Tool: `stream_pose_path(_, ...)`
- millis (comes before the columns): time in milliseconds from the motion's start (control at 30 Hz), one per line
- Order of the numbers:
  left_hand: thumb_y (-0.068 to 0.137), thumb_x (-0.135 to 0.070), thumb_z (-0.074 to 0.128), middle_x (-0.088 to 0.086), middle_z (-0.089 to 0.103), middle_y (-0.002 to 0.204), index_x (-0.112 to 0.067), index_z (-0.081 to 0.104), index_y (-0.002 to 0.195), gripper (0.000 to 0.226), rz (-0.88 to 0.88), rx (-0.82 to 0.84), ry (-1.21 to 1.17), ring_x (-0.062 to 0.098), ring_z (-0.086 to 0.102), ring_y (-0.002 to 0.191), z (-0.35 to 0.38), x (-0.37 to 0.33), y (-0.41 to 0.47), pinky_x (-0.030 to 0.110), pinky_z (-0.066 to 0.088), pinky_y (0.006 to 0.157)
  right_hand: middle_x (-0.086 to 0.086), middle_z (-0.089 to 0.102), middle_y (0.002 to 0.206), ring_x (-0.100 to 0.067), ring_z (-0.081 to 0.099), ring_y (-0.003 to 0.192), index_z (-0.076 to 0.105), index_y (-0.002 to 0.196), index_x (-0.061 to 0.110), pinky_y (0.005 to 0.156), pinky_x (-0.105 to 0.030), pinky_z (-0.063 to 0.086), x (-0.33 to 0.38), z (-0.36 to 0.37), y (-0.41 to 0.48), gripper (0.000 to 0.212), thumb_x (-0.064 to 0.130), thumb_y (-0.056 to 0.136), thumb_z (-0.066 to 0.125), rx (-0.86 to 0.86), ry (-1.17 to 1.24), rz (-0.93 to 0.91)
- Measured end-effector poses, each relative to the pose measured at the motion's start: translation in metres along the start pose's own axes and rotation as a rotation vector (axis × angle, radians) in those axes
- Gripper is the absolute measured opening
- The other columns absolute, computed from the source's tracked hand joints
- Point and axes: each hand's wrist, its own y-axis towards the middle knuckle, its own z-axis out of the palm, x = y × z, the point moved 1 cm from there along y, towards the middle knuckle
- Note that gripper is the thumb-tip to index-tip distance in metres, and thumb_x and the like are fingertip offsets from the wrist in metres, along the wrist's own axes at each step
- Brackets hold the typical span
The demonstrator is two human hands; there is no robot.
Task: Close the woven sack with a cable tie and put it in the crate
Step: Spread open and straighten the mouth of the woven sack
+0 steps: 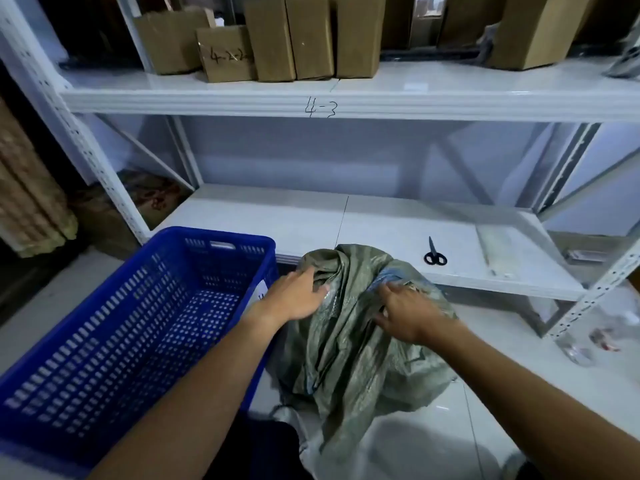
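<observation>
Sack [346, 348]: it stands slumped on the floor [433, 431] between the two forearms, green and crumpled, its top not yet tied.
Sack's axis: it runs from 6 o'clock near the person to 12 o'clock, with the bunched mouth at the far end pointing at the lower shelf [381, 220].
Left grip [294, 299]: it is on the sack's top at about 11 o'clock. The fingers curl over a fold and the tips are hidden in it.
Right grip [405, 313]: it is on the top at about 1 o'clock, fingers reaching forward over the cloth and thumb out to the side. Blur hides whether it pinches or only presses.
Key relation: the mouth lies just beyond both grips at 12 o'clock, about as near to one as to the other. Gathering it likely means drawing the two sides together.
Crate [104, 341]: blue and slotted, it sits just beside the sack at 9 o'clock, on the left arm's side. Its long axis runs from 7 to 1 o'clock.
Scissors [435, 256]: they lie on the lower shelf at 1 o'clock from the sack, blades pointing to 12.
Pale strips [488, 252]: they lie further right on that shelf. They may be cable ties, but are too faint to confirm.
Boxes [311, 36]: they stand on the upper shelf at 12 o'clock.
</observation>
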Motion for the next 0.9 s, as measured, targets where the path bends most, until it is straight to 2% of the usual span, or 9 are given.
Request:
stream_pose_path(133,0.100,-0.053,0.037,0.014,0.050,0.147,-0.016,0.034,0.148,0.062,-0.042,0.084,-0.045,0.033,0.053,0.129,0.021,0.006,0.005,0.043,0.046,0.102,-0.010,0.050,0.135,-0.028,0.049,0.125,0.038,0.143,0.012,0.105,-0.042,0.040,0.013,0.026,0.001,0.057,0.042,0.095,0.047,0.009,-0.087,-0.163)
stream_pose_path(200,0.099,-0.054,0.037,0.013,0.049,0.148,-0.016,0.035,0.147,0.061,-0.048,0.123,-0.034,0.033,0.054,0.128,0.028,0.007,0.012,0.043,0.047,0.100,-0.009,0.054,0.127,-0.029,0.052,0.119,0.047,0.133,0.012,0.101,-0.042,0.042,0.015,0.033,0.007,0.052,0.043,0.090,0.048,-0.047,-0.138,-0.252)
stream_pose_path(333,0.101,-0.046,0.039,0.013,0.053,0.145,-0.017,0.042,0.141,0.050,0.018,0.123,0.024,0.032,0.056,0.125,0.027,0.001,0.025,0.042,0.047,0.100,-0.004,0.063,0.104,-0.024,0.060,0.096,0.063,0.106,0.016,0.084,-0.037,0.053,0.020,0.036,0.003,0.043,0.047,0.078,0.051,-0.170,-0.218,-0.468)
stream_pose_path(433,0.102,-0.044,0.037,0.011,0.054,0.144,-0.023,0.040,0.146,0.048,0.028,0.125,0.020,0.030,0.057,0.124,0.023,-0.002,0.022,0.039,0.047,0.099,-0.006,0.063,0.098,-0.025,0.057,0.092,0.066,0.100,0.018,0.082,-0.037,0.051,0.026,0.043,-0.017,0.039,0.046,0.078,0.050,-0.066,-0.316,-0.601)
stream_pose_path(533,0.103,-0.044,0.038,0.010,0.055,0.143,-0.023,0.037,0.149,0.050,0.009,0.180,-0.002,0.029,0.058,0.123,0.027,0.004,0.005,0.039,0.046,0.098,-0.010,0.061,0.104,-0.028,0.055,0.092,0.064,0.111,0.015,0.086,-0.038,0.048,0.028,0.056,-0.031,0.052,0.050,0.074,0.052,0.079,-0.416,-0.654)
stream_pose_path(633,0.103,-0.043,0.040,0.010,0.059,0.138,-0.023,0.040,0.146,0.048,-0.034,0.170,-0.058,0.029,0.060,0.118,0.023,0.009,0.002,0.040,0.046,0.097,-0.015,0.055,0.117,-0.033,0.051,0.103,0.055,0.128,0.010,0.096,-0.045,0.043,0.030,0.063,-0.033,0.069,0.051,0.073,0.057,0.171,-0.490,-0.637)
stream_pose_path(733,0.103,-0.040,0.041,0.009,0.062,0.133,-0.027,0.045,0.141,0.041,-0.068,0.115,-0.122,0.030,0.061,0.114,0.023,0.009,-0.001,0.039,0.048,0.095,-0.017,0.053,0.124,-0.036,0.048,0.112,0.052,0.133,0.010,0.105,-0.050,0.038,0.032,0.070,-0.029,0.072,0.054,0.077,0.060,0.147,-0.518,-0.634)
stream_pose_path(900,0.102,-0.034,0.039,0.007,0.066,0.125,-0.033,0.041,0.145,0.042,-0.034,0.095,-0.168,0.029,0.063,0.108,0.038,0.010,-0.012,0.045,0.052,0.091,-0.014,0.055,0.131,-0.035,0.049,0.122,0.051,0.138,0.015,0.113,-0.051,0.033,0.026,0.093,-0.030,0.073,0.055,0.078,0.064,0.090,-0.525,-0.632)
